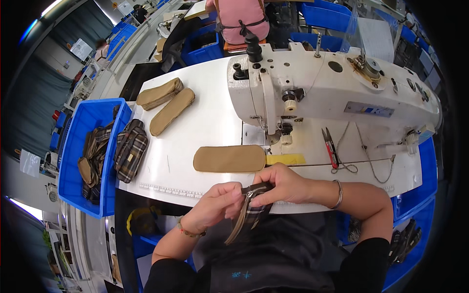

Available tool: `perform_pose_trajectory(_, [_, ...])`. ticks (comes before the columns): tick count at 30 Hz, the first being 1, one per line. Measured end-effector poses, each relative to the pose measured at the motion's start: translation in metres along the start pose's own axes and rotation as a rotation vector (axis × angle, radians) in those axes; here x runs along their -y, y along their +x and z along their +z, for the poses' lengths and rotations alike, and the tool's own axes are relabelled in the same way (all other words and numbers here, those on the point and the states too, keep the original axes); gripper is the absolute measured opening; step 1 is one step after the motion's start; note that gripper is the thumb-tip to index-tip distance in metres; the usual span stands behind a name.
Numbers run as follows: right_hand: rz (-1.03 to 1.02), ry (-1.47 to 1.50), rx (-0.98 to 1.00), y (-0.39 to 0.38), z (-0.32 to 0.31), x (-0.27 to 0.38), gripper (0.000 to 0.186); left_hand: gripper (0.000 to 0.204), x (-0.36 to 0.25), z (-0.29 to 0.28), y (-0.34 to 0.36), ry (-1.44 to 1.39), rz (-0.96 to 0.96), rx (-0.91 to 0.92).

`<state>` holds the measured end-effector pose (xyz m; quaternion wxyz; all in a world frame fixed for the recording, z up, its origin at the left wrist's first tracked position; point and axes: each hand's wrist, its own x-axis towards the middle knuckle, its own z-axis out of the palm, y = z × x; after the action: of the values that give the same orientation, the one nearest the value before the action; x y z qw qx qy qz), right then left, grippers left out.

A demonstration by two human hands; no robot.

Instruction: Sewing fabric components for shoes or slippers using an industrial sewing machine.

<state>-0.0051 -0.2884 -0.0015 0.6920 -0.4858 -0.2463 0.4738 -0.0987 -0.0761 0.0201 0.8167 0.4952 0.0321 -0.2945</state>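
Both my hands hold a brown plaid fabric piece with a zipper [253, 213] just off the table's front edge. My left hand [217, 204] pinches its left end near the metal zipper. Closed on its upper right side is my right hand [283, 184], thumb on top. The lower end of the strip hangs down over my dark apron. Just beyond my hands a tan rounded-end panel [228, 158] lies flat on the white table. The sewing machine [312, 85] stands behind it, its needle area to the panel's upper right.
Stacked tan panels [160, 94] and another tan stack [172, 112] lie at the far left. A plaid pouch [130, 151] rests beside a blue bin [110, 180] of plaid pieces. Red-handled thread snips [333, 154] and a yellow strip [287, 159] lie right. A person in pink [242, 22] sits ahead.
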Motion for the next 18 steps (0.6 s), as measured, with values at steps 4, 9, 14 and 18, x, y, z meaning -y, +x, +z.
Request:
perform_pose_trajectory(4, [0.099,-0.140,0.107,0.000,-0.003,0.006,0.018,0.035,-0.004,0.018,0.015,-0.115,0.167,-0.066])
perform_pose_trajectory(9, [0.063,-0.211,0.029,-0.004,0.002,0.004,0.021,0.024,-0.006,0.012,0.024,-0.170,0.233,-0.111])
perform_pose_trajectory(14, [0.011,-0.135,-0.187,0.000,0.001,0.001,0.017,0.037,-0.005,0.009,0.009,0.565,0.235,-0.202])
perform_pose_trajectory(18, [-0.050,0.019,-0.144,0.007,-0.006,-0.010,0.021,0.030,0.005,-0.004,0.008,0.526,0.189,-0.260])
